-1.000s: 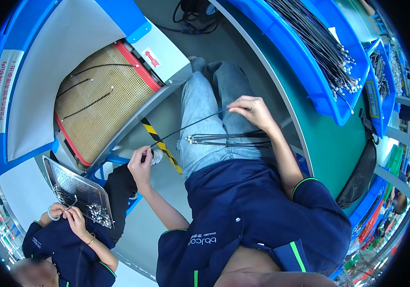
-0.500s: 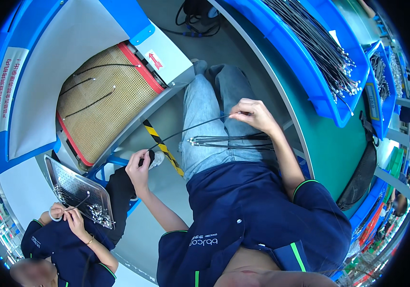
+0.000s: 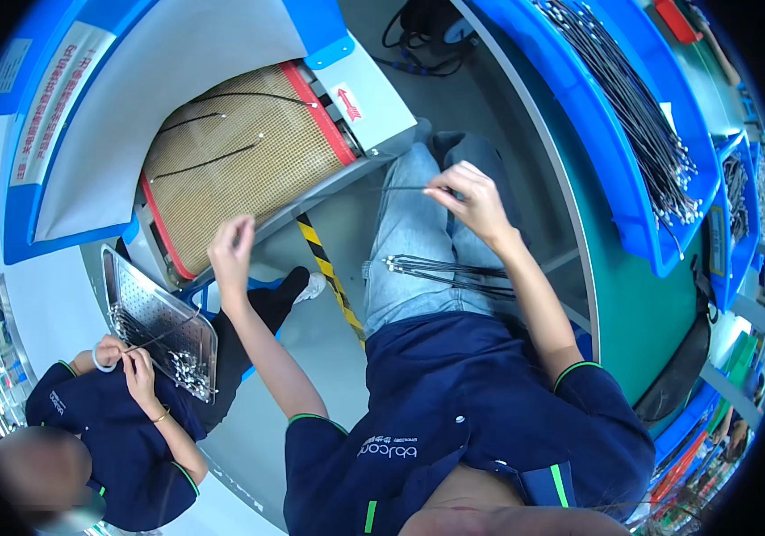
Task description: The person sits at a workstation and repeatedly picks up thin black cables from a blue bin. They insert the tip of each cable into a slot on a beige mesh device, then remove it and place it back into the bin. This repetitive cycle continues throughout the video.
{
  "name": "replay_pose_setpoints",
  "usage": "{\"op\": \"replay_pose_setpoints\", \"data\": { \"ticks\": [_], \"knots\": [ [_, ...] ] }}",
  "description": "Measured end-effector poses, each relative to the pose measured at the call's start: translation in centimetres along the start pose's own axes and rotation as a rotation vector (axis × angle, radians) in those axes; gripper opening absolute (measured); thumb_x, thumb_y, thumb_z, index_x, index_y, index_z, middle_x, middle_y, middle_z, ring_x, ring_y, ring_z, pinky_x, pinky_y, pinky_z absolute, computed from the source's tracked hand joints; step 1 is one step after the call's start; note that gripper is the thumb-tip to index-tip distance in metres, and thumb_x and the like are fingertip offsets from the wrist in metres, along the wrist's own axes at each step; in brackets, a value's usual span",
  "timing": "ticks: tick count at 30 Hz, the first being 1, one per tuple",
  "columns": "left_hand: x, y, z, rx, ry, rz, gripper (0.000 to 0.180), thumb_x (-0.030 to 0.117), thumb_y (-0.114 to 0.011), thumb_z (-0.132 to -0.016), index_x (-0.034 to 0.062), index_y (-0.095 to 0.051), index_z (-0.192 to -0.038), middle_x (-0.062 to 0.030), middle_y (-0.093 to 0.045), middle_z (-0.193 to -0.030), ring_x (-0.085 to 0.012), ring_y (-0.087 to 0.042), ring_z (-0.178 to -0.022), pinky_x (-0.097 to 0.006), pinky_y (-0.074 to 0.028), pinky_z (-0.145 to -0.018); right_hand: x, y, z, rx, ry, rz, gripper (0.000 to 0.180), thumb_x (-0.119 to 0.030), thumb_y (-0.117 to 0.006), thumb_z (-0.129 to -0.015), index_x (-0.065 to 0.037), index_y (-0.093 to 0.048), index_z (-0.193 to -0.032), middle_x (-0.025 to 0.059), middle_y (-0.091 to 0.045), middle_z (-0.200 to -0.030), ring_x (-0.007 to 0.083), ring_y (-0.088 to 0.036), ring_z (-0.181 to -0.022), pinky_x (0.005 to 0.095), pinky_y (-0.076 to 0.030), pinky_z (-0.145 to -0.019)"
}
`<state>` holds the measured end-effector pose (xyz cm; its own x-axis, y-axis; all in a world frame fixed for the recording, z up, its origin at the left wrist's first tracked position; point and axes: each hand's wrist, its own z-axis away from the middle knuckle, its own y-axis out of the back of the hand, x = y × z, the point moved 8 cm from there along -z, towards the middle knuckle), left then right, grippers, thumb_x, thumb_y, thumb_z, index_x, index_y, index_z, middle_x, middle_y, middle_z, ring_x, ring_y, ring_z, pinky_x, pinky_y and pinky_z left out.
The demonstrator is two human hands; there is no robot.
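A thin black cable (image 3: pixel 402 188) runs leftward from the pinched fingers of my right hand (image 3: pixel 472 201), over my thigh. Its stretch toward my left hand (image 3: pixel 231 250) is blurred against the machine's edge. My left hand is raised near the front of the mesh belt (image 3: pixel 213 201), thumb and fingertips pressed together; the cable seems to reach them. Across my lap lies a bundle of black cables (image 3: pixel 445 271) with small pale ends. Several black cables, one of them a long cable (image 3: pixel 208 164), rest apart on the belt.
At the left, a co-worker's hands (image 3: pixel 128 362) hold a cable above a perforated metal tray (image 3: pixel 146 268) of cables. On the right, a blue bin (image 3: pixel 637 201) full of black cables stands on a green table (image 3: pixel 619 322). Yellow-black tape (image 3: pixel 324 263) marks the floor.
My left hand has risen toward the belt's front edge. My right hand is slightly higher, still pinching the cable. The whole view has shifted, so the machine and bins sit farther right.
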<state>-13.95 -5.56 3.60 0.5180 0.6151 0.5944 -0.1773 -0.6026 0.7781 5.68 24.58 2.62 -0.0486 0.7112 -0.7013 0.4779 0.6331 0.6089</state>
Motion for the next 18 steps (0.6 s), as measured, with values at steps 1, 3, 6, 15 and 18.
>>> {"op": "replay_pose_setpoints", "data": {
  "ticks": [1,3,6,15,18],
  "knots": [
    [-0.5,0.7,-1.3,0.024,-0.044,-0.017,0.011,0.007,-0.064,-0.084,0.0010,-0.067,-0.094,-0.0111,-0.067,-0.087,-0.0204,-0.065,-0.077,-0.030,-0.050,-0.069,-0.5,-0.9,-1.0,0.033,0.015,-0.013,0.012,-0.014,-0.073,-0.074,-0.007,-0.065,-0.079,0.0048,-0.059,-0.072,0.0213,-0.056,-0.069,0.0319,-0.046,-0.062],
    [-2.4,1.6,-4.2,0.020,-0.095,-0.035,0.013,0.010,-0.064,-0.086,0.0018,-0.067,-0.095,-0.0108,-0.066,-0.090,-0.0202,-0.065,-0.080,-0.030,-0.050,-0.069,-1.1,-2.7,-2.7,0.088,0.033,-0.028,0.012,-0.014,-0.074,-0.074,-0.008,-0.065,-0.079,0.0043,-0.060,-0.073,0.0212,-0.056,-0.071,0.0318,-0.047,-0.064],
    [-5.2,2.4,-8.2,-0.021,-0.050,-0.052,0.014,0.011,-0.064,-0.086,0.0018,-0.067,-0.095,-0.0099,-0.066,-0.091,-0.0202,-0.064,-0.079,-0.029,-0.050,-0.069,-2.0,-5.0,-4.8,0.174,0.070,-0.011,0.012,-0.014,-0.074,-0.073,-0.008,-0.066,-0.079,0.0034,-0.060,-0.074,0.0207,-0.057,-0.074,0.0318,-0.047,-0.066],
    [-8.8,1.8,-17.0,-0.151,-0.085,-0.106,0.016,0.014,-0.065,-0.084,0.0017,-0.066,-0.095,-0.0085,-0.063,-0.096,-0.0184,-0.062,-0.084,-0.029,-0.048,-0.075,-2.2,-10.2,-8.1,0.214,0.008,0.059,0.014,-0.013,-0.075,-0.069,-0.007,-0.065,-0.079,0.0026,-0.059,-0.088,0.0231,-0.055,-0.091,0.0395,-0.042,-0.089],
    [-10.3,0.9,-18.3,-0.180,-0.093,-0.091,0.016,0.016,-0.066,-0.084,0.0030,-0.067,-0.094,-0.0086,-0.062,-0.096,-0.0190,-0.061,-0.082,-0.029,-0.048,-0.074,-2.7,-10.7,-8.7,0.211,-0.006,0.127,0.014,-0.013,-0.074,-0.069,-0.007,-0.066,-0.079,0.0026,-0.058,-0.089,0.0233,-0.054,-0.094,0.0449,-0.040,-0.095]
  ]
}}
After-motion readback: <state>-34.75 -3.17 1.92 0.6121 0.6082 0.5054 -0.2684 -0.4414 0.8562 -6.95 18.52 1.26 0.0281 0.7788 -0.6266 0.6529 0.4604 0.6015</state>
